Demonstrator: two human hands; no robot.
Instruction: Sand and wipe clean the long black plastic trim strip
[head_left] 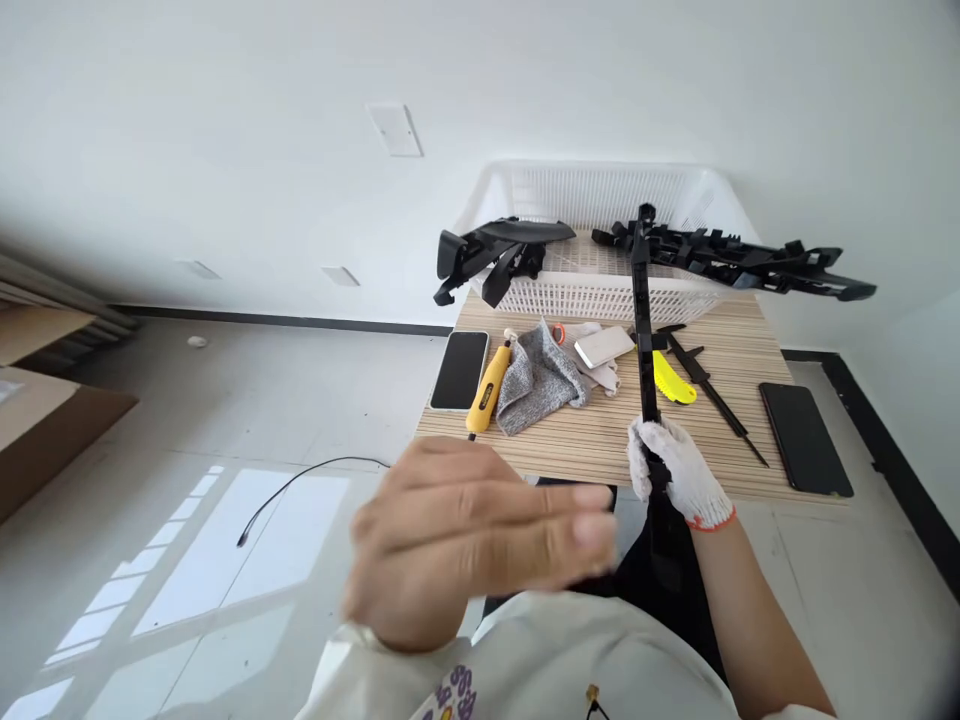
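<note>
My right hand (681, 468), in a white knitted glove with an orange cuff edge, is closed around the lower part of a long, narrow black plastic part (643, 325). That part stands nearly upright in view and reaches up in front of the white basket. My bare left hand (469, 535) is close to the camera, left of the part and apart from it. Its fingers stretch to the right, slightly blurred, with nothing visible in them. More black plastic parts (739, 262) lie across the basket's right side, and others (502, 252) rest at its left.
A white plastic basket (570, 292) stands on the wood-grain table (570, 450) against the wall. On the tabletop are a white-edged phone (460, 370), a yellow-handled tool (489, 390), a grey glove (540, 380), a white block (604, 347), a yellow cutter (673, 380), black calipers (709, 385) and a dark phone (806, 438).
</note>
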